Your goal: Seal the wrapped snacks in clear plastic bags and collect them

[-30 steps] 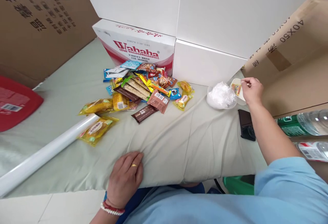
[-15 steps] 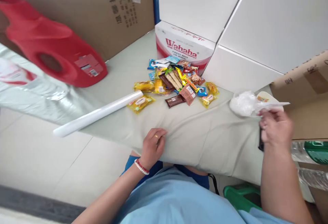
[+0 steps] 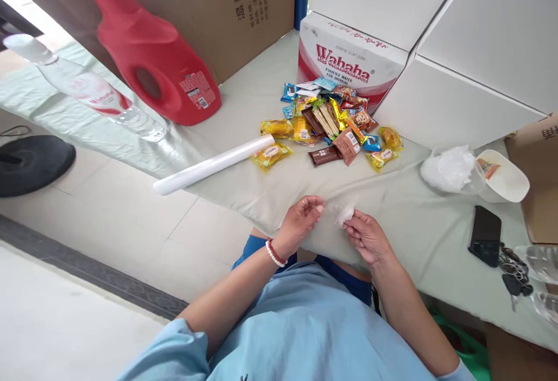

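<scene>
My right hand (image 3: 368, 236) pinches a crumpled piece of thin clear plastic (image 3: 346, 215) above the front of the cloth-covered table. Facing it, my left hand (image 3: 301, 223) has thumb and fingers drawn together in a pinch. A faint see-through part of the plastic seems to reach toward its fingertips, but whether they grip it is too hard to see. Beyond both hands lies a heap of wrapped snacks (image 3: 325, 118). To the right, a clear bowl (image 3: 478, 179) holds more crumpled clear plastic (image 3: 453, 167), beside a white bowl (image 3: 510, 180) with a small printed packet in it.
A white roll (image 3: 213, 165) lies at the left, touching a yellow-wrapped snack. Behind it are a red jug (image 3: 161, 67) and a water bottle (image 3: 100, 93). A Wahaha carton (image 3: 349, 58) backs the snacks. A phone (image 3: 486, 234) and keys (image 3: 514, 270) lie at the right.
My right hand has come from the bowls at the right to the front middle, bringing thin clear plastic. My left hand has lifted toward it and now pinches. The view has shifted.
</scene>
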A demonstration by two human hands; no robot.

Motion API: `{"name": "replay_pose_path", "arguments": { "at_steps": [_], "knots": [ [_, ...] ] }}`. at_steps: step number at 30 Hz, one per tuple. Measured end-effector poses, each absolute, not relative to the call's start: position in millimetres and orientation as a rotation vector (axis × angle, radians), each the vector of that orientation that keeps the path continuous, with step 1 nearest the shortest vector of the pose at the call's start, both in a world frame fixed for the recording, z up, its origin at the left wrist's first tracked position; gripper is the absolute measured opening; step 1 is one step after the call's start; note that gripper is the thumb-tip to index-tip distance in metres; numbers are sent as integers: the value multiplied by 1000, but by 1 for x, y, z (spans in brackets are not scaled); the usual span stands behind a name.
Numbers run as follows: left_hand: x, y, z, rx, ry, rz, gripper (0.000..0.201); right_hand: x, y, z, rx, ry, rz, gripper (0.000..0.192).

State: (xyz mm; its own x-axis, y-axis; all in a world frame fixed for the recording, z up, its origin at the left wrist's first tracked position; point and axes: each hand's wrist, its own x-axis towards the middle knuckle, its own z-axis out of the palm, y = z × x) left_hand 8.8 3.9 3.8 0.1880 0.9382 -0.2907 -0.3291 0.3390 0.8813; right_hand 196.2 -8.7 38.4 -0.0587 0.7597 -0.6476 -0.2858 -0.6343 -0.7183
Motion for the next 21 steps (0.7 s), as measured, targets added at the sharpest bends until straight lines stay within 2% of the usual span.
{"name": "replay_pose_path", "arguments": {
  "at_steps": [6, 10, 12, 14, 17, 21],
  "knots": [
    [14, 2, 8, 839, 990, 1016, 41, 201, -14, 34, -1509, -704, 1827, 44],
    [12, 7, 12, 821, 1037, 1044, 39, 205, -20, 26, -1515, -1002, 1305, 50],
    [15, 6, 15, 852, 981, 1030, 33, 203, -22, 22, -1468, -1202, 1203, 61],
    [19, 5, 18, 841, 895, 1044, 26, 201, -22, 19, -1428, -1298, 1288, 61],
    [22, 5, 21, 641, 797, 1079, 18, 201, -18, 19, -1347, -1194, 1477, 42],
    [16, 12, 19, 306, 728, 1074, 22, 209, -15, 22, -1290, -940, 1548, 36]
  ]
}}
